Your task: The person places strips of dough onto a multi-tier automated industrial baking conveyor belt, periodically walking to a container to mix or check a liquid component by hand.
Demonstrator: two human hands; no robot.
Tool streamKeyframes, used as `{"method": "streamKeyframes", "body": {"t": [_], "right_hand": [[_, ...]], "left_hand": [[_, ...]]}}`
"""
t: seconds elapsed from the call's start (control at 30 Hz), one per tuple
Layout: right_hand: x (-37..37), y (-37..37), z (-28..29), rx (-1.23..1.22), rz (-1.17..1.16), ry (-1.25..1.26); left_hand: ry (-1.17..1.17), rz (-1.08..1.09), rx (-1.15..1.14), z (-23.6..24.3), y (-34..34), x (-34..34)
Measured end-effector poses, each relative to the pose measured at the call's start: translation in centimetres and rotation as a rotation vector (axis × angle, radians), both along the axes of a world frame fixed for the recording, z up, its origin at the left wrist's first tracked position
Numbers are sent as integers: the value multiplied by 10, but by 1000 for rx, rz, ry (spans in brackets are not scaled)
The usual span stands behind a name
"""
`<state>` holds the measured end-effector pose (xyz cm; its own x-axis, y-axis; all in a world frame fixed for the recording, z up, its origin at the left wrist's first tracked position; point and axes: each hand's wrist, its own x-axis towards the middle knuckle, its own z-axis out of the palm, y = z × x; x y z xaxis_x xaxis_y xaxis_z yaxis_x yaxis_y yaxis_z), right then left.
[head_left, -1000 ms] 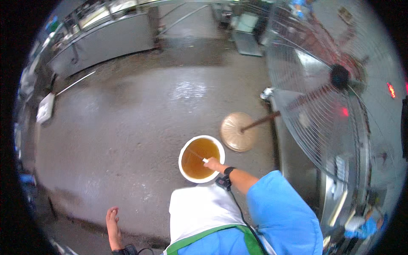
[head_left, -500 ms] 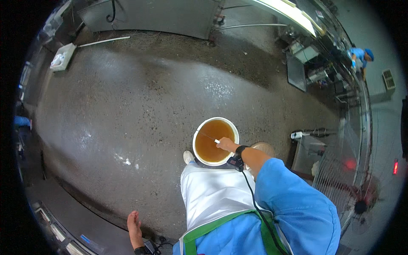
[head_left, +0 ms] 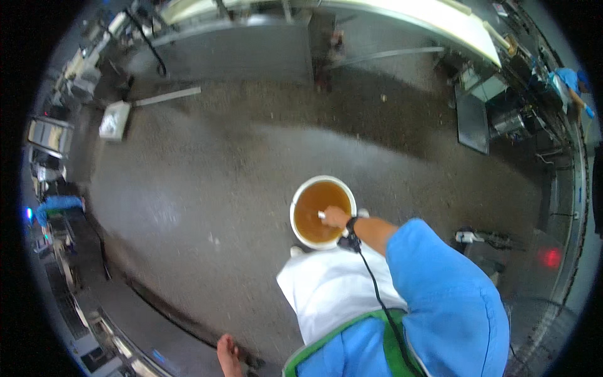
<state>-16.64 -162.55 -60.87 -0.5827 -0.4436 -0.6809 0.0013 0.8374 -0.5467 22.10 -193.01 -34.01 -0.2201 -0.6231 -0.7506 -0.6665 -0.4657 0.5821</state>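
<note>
My right hand (head_left: 336, 217) is closed round the white grip of the handle (head_left: 321, 215) of a round white bucket (head_left: 294, 217). The bucket holds a cloudy orange-brown liquid (head_left: 314, 198), filled fairly high. It is in front of my white apron (head_left: 339, 276), close to my shoes; whether it hangs or rests on the floor I cannot tell. Off to the lower left, my left hand (head_left: 227, 349) is in the air with nothing in it, its fingers loosely bent and a little blurred.
Grey, wet-looking floor (head_left: 188, 182) surrounds me. A white tray (head_left: 115, 120) lies at the far left beside a pale bar. Metal tables and machines line the edges; a metal panel (head_left: 472, 119) stands at the right. People in blue work at far left (head_left: 59, 204) and far right (head_left: 568, 81).
The view has shifted over the floor, and the round brown thing beside the bucket is out of sight. My right hand keeps its grip on the bucket handle.
</note>
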Motion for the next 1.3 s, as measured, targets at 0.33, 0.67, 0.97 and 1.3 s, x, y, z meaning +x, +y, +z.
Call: {"method": "streamKeyframes", "body": {"t": [0.33,0.67,0.97,1.3], "right_hand": [[-89,46,41,108,-266,-7],[-169,267,58,164,-624,115],[-179,409,68,219,-980,76],[-64,594,52,268,-1342,-10]], "left_hand": [[-91,-354,104,84,-33,-186],[-34,-943,50,64,63,-485],[106,-1334,-12,29,235,-716],[380,-1993,273,69,562,-866]]}}
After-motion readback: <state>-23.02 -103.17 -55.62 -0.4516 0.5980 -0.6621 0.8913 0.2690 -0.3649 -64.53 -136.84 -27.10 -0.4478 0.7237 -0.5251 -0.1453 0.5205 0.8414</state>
